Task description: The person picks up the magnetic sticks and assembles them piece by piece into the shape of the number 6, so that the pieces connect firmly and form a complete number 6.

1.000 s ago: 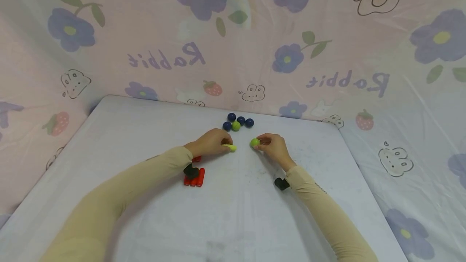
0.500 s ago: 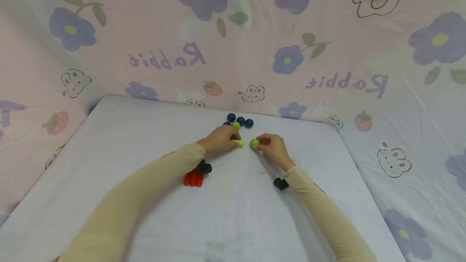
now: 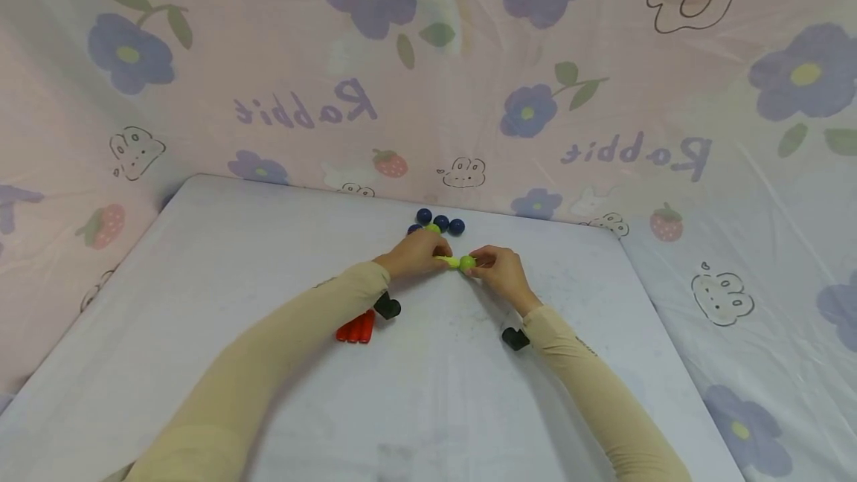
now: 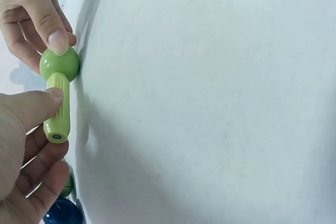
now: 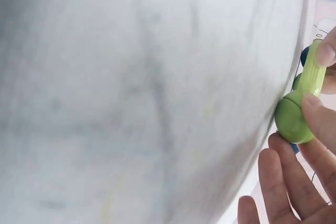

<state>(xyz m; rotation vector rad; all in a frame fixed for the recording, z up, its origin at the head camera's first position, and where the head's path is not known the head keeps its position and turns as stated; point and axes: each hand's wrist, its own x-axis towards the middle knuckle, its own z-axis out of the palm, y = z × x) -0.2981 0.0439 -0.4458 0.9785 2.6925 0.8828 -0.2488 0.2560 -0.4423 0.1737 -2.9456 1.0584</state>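
My left hand pinches a ribbed yellow-green rod between thumb and fingers; a small dark disc shows in its near end. Opposite it, my right hand holds a green ball between thumb and fingers. The rod's far end meets the ball in both wrist views, and the two lie in one line. Both hands are low over the white table, toward its back. Just behind the left hand sits another green ball, partly covered by that hand.
Several navy balls cluster around the second green ball near the table's back edge. Red rods lie side by side under the left forearm, partly hidden by the sleeve. A patterned curtain hangs right behind the white table.
My left hand has carried the yellow-green rod to the right until its tip met the green ball. The right hand has stayed nearly still with the ball.
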